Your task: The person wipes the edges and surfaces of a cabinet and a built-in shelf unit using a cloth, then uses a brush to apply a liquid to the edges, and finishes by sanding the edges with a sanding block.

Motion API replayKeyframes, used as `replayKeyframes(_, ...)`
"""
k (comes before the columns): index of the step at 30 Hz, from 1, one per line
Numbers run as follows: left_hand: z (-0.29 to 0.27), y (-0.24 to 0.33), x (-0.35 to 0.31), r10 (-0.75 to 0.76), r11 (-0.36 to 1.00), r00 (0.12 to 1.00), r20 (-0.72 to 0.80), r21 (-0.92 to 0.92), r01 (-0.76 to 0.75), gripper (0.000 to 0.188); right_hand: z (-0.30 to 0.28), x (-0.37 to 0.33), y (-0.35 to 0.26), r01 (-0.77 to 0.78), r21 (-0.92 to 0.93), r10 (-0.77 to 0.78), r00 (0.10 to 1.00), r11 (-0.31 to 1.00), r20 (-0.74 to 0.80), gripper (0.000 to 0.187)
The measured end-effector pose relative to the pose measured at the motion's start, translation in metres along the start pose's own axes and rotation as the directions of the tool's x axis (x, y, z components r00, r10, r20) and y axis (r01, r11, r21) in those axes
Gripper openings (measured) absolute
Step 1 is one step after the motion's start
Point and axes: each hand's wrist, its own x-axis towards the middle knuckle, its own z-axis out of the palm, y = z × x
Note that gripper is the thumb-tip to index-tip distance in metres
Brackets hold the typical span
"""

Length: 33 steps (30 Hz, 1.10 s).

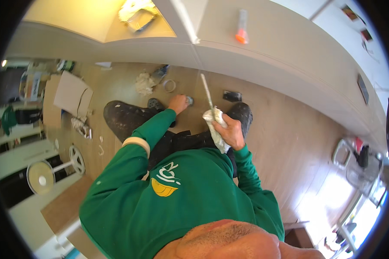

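Head view, looking down on a person seated on a wood floor (285, 142) in a green sweatshirt and dark, paint-flecked trousers, beside a long white cabinet front (263, 64). Left hand (178, 103): stretched forward and down to the floor, fingers curled over a small grey-blue object (189, 101) that it touches; whether the fingers are fully closed on it cannot be told. Right hand (232, 131): raised in front of the chest, fingers clamped around a crumpled white rag (215, 125) and the lower end of a thin pale stick (207, 91), which rises from the fist, tilted slightly left, its tip near the base of the cabinet. Rag: bunched at the top of the fist, with a tail hanging below the palm. Floor items ahead of the left hand: a roll of tape (169, 85) lying flat, a wad of whitish material (144, 83) just left of it, a small dark flat object (232, 96) to the right of the stick. Further left: flattened cardboard (71, 93) and a white standing fan (43, 175) lying on its side. On the cabinet top: a pale tube with an orange end (242, 26).
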Motion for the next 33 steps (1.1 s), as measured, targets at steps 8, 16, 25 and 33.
replayKeyframes(8,-0.020,0.027,-0.015,-0.157,0.980,0.982,-0.100,-0.142,0.142,0.031,-0.013,-0.007,0.006,-0.036,-0.012,0.036,0.998,0.999,-0.043,0.020)
replayKeyframes(16,-0.014,0.028,-0.014,-0.080,0.995,0.996,-0.032,-0.060,0.077,0.019,-0.016,0.000,0.003,-0.058,-0.082,0.059,0.998,0.995,0.006,0.021)
replayKeyframes(25,0.010,0.018,-0.007,-0.037,0.991,0.996,-0.087,-0.132,0.025,0.017,-0.008,0.003,0.003,-0.035,-0.047,0.037,0.998,0.998,0.040,0.024)
replayKeyframes(33,0.004,0.027,-0.016,0.035,0.999,0.992,-0.120,0.035,-0.031,0.023,-0.009,0.005,-0.003,-0.022,-0.055,0.026,0.998,0.998,0.062,0.023)
